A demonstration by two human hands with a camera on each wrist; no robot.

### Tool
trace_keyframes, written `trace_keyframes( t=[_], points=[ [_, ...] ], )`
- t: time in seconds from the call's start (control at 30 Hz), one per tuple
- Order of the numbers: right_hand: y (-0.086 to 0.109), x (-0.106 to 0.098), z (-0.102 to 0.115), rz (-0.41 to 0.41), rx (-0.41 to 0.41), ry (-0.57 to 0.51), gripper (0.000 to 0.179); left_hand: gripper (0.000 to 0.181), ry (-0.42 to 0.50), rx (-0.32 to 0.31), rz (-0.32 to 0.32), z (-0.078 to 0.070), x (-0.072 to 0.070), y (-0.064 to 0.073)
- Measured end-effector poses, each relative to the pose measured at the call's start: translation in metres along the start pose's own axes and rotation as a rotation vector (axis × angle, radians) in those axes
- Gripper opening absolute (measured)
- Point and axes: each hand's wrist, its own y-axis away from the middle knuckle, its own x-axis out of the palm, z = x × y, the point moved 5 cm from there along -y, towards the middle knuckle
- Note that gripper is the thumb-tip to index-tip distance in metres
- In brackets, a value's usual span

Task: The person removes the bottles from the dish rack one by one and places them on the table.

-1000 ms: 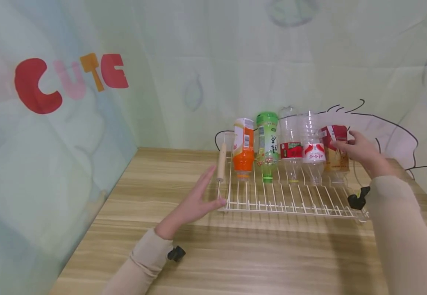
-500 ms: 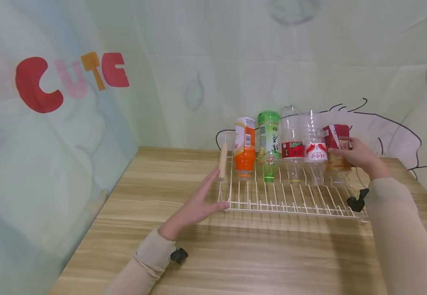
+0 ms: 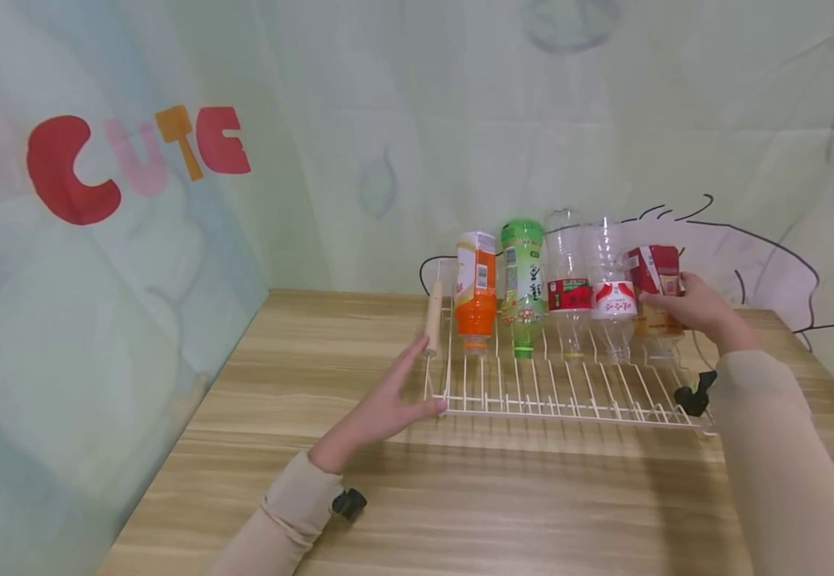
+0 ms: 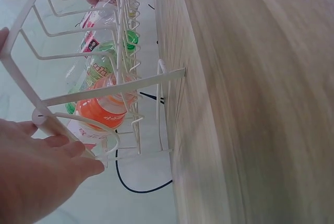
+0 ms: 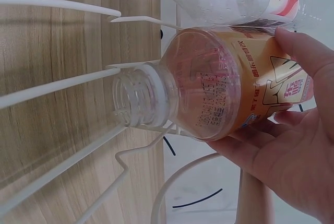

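My right hand (image 3: 708,310) grips a clear plastic bottle with a red and tan label (image 3: 656,272), thumb on one side and fingers on the other. In the right wrist view this bottle (image 5: 206,85) is upside down, its uncapped neck between the wires of a white wire rack (image 3: 575,414). My left hand (image 3: 381,406) spreads at the rack's left end, fingers straight. Its thumb is at the front corner and its fingertips touch a wooden handle (image 4: 57,128). Also upside down in the rack are an orange bottle (image 3: 476,300), a green bottle (image 3: 523,276) and two clear bottles.
The rack stands on a wood-grain table (image 3: 316,336). Close behind it hangs a printed cloth (image 3: 359,160), and another side of it with coloured letters borders the table on the left. A clear bottle with a white and red label (image 3: 613,300) is right beside the held one.
My right hand has shifted slightly lower around the red and tan labelled bottle. The left hand has moved a little right, closer against the rack. The other bottles keep their places.
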Motion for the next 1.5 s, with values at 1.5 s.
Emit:
trace_keyframes(
  t=[1.5],
  points=[
    [0.046, -0.026, 0.096, -0.213, -0.262, 0.135, 0.099, 0.085, -0.235, 0.12, -0.091, -0.056, -0.044, -0.013]
  ],
)
